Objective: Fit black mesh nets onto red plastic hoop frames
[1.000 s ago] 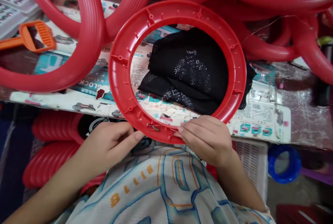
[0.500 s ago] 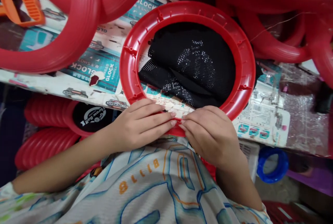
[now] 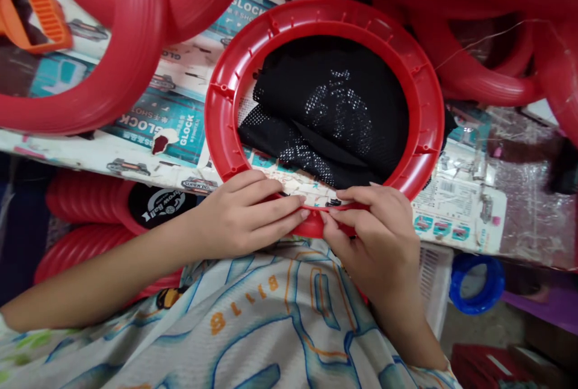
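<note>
Red ring frame (image 3: 217,106) lies flat on surface (image 3: 456,205), near edge at the person's chest; black mesh (image 3: 334,112) shows through its opening. Both hands work the near rim: left hand (image 3: 239,214) fingers flat, pressed on rim; right hand (image 3: 379,238) fingertips pinched at the same spot, hands touching. Step, by judgement: fitting sth small at the rim, item hidden under fingers. Next move needs a fine pinch w/ frame held steady. Around: more red rings (image 3: 135,46), orange tool (image 3: 40,15) far left.
</note>
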Demonstrator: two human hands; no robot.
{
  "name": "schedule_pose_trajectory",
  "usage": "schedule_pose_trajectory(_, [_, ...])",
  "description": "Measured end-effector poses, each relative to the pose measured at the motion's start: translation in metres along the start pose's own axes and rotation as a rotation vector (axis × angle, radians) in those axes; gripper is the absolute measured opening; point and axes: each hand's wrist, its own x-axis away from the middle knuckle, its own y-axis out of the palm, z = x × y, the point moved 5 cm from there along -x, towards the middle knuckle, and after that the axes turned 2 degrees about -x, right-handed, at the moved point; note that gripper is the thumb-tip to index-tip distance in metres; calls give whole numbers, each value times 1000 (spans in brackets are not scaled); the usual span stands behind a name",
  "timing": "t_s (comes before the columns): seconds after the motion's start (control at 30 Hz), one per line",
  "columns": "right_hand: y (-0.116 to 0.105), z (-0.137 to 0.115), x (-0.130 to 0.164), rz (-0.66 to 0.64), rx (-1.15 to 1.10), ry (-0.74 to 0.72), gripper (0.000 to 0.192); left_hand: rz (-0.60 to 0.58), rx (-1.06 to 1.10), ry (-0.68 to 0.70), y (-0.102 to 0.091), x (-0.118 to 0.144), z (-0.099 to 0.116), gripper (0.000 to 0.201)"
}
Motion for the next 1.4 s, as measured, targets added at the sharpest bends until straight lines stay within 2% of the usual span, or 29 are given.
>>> schedule_pose_trajectory(0.17, [0,4,7,58,13,10,13,-55,-39,124,-4,-12,-6,12])
schedule_pose_trajectory(0.3, [3,8,11,127,-6,26,15,-145,-119,258,-10,-24,-16,16])
schedule_pose_trajectory(0.43, [9,12,11,196,-35,53,17,-214,-9,289,-18,-37,-25,21])
schedule_pose_trajectory(0.5, [11,13,10,215,-45,61,17,-198,130,227,-20,-47,-26,29])
schedule_pose_trajectory(0.57, [12,14,10,222,-55,49,18,-209,215,97,-16,-57,-26,25])
schedule_pose_trajectory(0.63, [11,15,11,229,-75,25,19,-283,216,4,-5,-65,-25,17])
schedule_pose_trajectory(0.7, [9,16,13,232,-103,20,19,-344,187,5,8,-69,-23,20])
schedule_pose_trajectory(0.87, [2,19,21,235,-59,44,19,-305,185,9,21,-72,-22,27])
schedule_pose_trajectory(0.97, [-2,15,22,226,79,19,16,-429,149,-46,23,-75,-22,29])
schedule_pose_trajectory(1.13, [-2,9,15,142,157,-56,8,-776,94,-212,25,-88,-23,24])
schedule_pose_trajectory(1.2, [-2,10,12,99,144,-28,7,-897,63,-263,28,-89,-24,21])
schedule_pose_trajectory(1.27, [-1,12,9,46,118,36,8,-930,68,-274,31,-89,-23,21])
schedule_pose_trajectory(1.4, [-3,15,7,45,76,145,11,-842,141,-254,35,-86,-25,22])
